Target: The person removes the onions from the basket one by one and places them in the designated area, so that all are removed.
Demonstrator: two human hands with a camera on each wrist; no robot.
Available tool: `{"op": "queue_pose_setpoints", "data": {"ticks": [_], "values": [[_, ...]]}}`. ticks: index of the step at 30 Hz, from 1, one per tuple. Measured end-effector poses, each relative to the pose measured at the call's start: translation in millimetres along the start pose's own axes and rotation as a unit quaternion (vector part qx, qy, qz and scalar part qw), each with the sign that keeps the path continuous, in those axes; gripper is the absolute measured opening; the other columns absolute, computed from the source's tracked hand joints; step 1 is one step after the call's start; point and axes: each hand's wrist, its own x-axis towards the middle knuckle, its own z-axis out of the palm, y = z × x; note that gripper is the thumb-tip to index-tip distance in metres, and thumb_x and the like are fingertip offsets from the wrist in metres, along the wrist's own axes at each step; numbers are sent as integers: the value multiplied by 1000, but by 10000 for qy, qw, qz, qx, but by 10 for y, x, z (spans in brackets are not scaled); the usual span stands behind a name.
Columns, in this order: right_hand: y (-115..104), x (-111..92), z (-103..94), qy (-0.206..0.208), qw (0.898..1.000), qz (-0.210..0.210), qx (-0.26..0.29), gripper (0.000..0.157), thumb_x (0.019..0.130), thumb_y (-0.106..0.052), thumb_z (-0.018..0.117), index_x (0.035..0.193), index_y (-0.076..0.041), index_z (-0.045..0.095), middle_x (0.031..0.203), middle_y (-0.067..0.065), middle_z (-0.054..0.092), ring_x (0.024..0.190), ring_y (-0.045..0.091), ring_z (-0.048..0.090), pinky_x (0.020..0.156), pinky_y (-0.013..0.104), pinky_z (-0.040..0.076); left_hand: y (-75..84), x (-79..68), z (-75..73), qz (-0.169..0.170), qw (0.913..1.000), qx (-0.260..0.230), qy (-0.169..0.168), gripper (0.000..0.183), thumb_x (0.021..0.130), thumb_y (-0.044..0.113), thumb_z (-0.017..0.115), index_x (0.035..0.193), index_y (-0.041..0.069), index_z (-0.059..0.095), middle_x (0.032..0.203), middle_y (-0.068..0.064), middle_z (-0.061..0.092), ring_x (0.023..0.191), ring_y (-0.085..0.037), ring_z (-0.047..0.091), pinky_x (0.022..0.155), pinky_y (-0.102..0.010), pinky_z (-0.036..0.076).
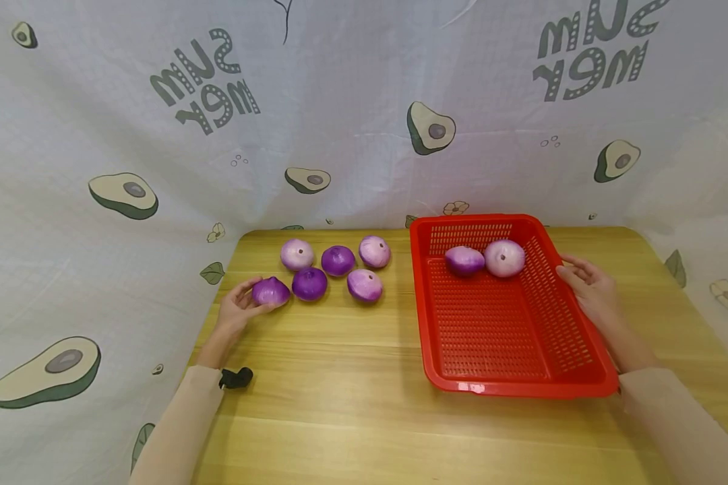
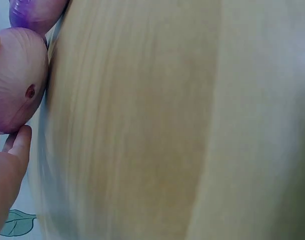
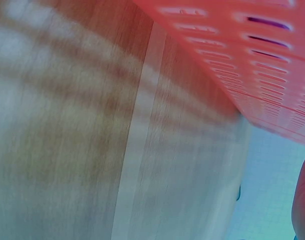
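At the left of the table my left hand (image 1: 238, 308) holds a purple onion (image 1: 270, 292), thumb on the near side and fingers round the far side. In the left wrist view the onion (image 2: 18, 80) shows its pale skin and brown root spot, with fingertips (image 2: 23, 139) against it. My right hand (image 1: 593, 289) grips the right rim of a red plastic basket (image 1: 491, 389). Inside the basket, toward its far end, lie a purple onion (image 1: 464, 261) and a paler onion (image 1: 504, 259). The right wrist view shows the slotted basket wall (image 3: 272, 85) from outside.
Several more onions sit grouped beside the held one, among them a dark purple onion (image 1: 309, 284) closest to it and a pale onion (image 1: 365, 285) nearer the basket. Behind the wooden table (image 1: 340, 391) hangs a white curtain (image 1: 352, 87) printed with avocados.
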Motion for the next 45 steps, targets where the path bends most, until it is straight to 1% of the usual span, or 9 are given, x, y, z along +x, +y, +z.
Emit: {"op": "queue_pose_setpoints", "data": {"ticks": [4,8,11,15,20,27,35,39,45], "values": [[-14,-2,11,6,9999,-1,116,24,99,-10,63,119,-23,66,91,-10,68,76,3,66,62,17,55,-28,-11,-32,-4,10000,-82,-1,73,76,-20,75,142,-10,43,142,-11,53,129,-15,49,108,-25,39],[-38,-12,19,15,9999,51,138,24,98,-10,64,119,-23,65,90,-10,69,75,3,66,62,17,55,-30,-27,-53,-66,10000,-28,-25,73,76,-22,73,142,-10,43,144,-15,50,139,-26,41,111,-26,36],[-45,-23,15,15,10000,82,-11,25,98,-12,65,120,-24,65,91,-10,68,76,3,66,62,17,55,-27,-51,-67,-46,9999,70,-64,74,76,-23,72,142,-10,42,146,-18,47,141,-30,37,111,-27,35],[-33,-21,9,33,9999,73,-120,25,97,-14,66,120,-24,64,92,-10,68,76,2,66,61,17,55,-29,-81,-73,41,9998,160,-76,76,75,-22,74,143,-11,41,148,-20,45,142,-30,36,112,-27,34],[-30,-8,9,29,10000,45,-16,25,98,-13,65,120,-23,64,92,-10,68,76,2,65,62,16,55,-1,-103,-49,134,9996,235,-90,77,76,-21,74,144,-11,40,151,-26,39,144,-31,33,116,-28,27],[-30,-13,15,26,10000,11,-23,25,98,-13,66,121,-22,64,92,-9,69,76,3,66,62,16,55,144,-162,23,-136,9991,261,316,79,79,-9,79,147,-5,39,156,-18,36,147,-25,28,118,-30,21],[-33,0,4,-14,9999,-12,148,25,98,-10,64,119,-23,67,90,-10,70,75,4,66,62,17,55,432,-238,251,-84,9963,-380,772,77,84,-7,76,151,1,38,157,-14,37,147,-27,28,119,-32,22],[-37,1,2,55,9998,102,-150,25,97,-15,67,119,-26,66,91,-11,70,74,2,65,61,16,54,579,-248,410,-46,9921,-745,1010,76,83,-10,75,150,1,40,154,-13,42,143,-25,35,118,-34,26],[-30,-1,-1,71,9997,138,-211,25,97,-16,67,120,-26,65,89,-12,68,73,2,65,60,17,55,754,-260,680,122,9901,-1079,889,73,85,-14,70,150,-1,39,152,-15,43,139,-25,40,117,-36,29]]}}
